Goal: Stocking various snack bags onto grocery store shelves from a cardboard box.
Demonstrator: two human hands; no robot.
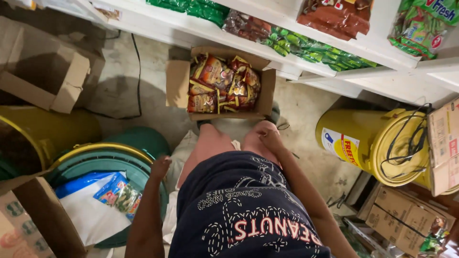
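An open cardboard box (pixel 224 86) sits on the concrete floor (pixel 119 91) just ahead of the person's knees, below a white shelf (pixel 201 29); it is packed with glossy red, orange and yellow snack packets (pixel 221 82), crinkled and jumbled; its flaps stand open. The right hand (pixel 269 137) rests on the right knee, fingers curled closed on nothing visible; the left hand (pixel 160 167) hangs at the side, fingers loosely curled, empty, just beside a green plastic bucket (pixel 143 165) with a yellow rim; a round yellow tub (pixel 363 143) lies on its side to the right.
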